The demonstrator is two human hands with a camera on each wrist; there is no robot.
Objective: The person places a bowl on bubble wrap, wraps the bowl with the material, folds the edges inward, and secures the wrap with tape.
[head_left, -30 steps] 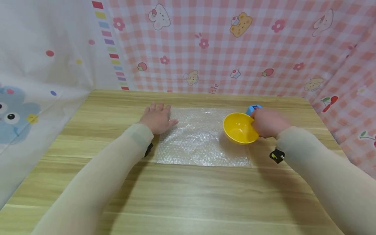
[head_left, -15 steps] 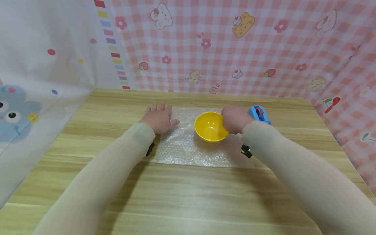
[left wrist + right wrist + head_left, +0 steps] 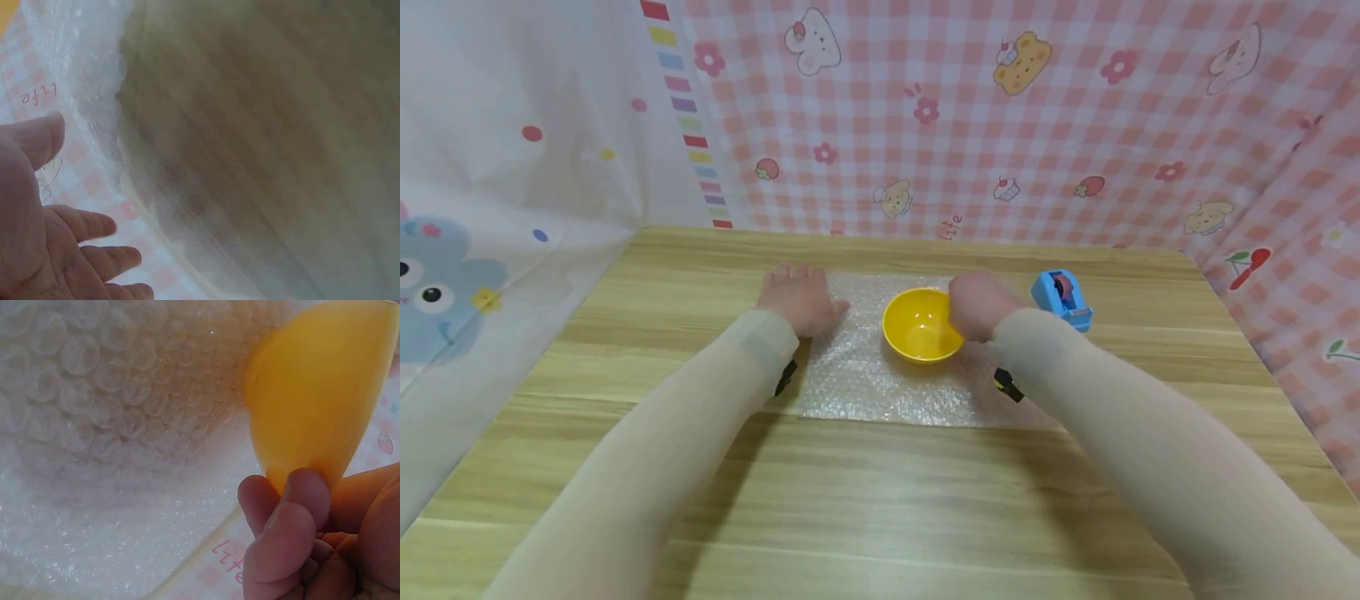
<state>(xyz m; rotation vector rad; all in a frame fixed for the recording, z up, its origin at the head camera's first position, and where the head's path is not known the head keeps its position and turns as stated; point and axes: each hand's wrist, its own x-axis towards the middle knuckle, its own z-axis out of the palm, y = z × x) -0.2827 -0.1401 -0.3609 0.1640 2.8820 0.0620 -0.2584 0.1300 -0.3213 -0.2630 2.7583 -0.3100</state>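
Note:
A yellow bowl (image 3: 922,327) is above or on the middle of a sheet of bubble wrap (image 3: 880,392); whether it touches the sheet I cannot tell. My right hand (image 3: 981,306) grips the bowl's right side by the rim. In the right wrist view, curled fingers (image 3: 284,540) press on the outside of the bowl (image 3: 319,394). My left hand (image 3: 800,300) is at the left edge of the bubble wrap, its fingers spread and holding nothing. The left wrist view shows that hand (image 3: 69,250) with its palm side visible beside the sheet (image 3: 94,69).
A blue tape dispenser (image 3: 1062,300) stands on the wooden table (image 3: 865,508), to the right of the bubble wrap. Behind the table hangs a pink checked cloth (image 3: 865,108). A white cloth (image 3: 572,125) covers the left side.
My right hand has carried the bowl left, from the sheet's right edge to its middle. That uncovered the tape dispenser. My left hand has shifted only slightly.

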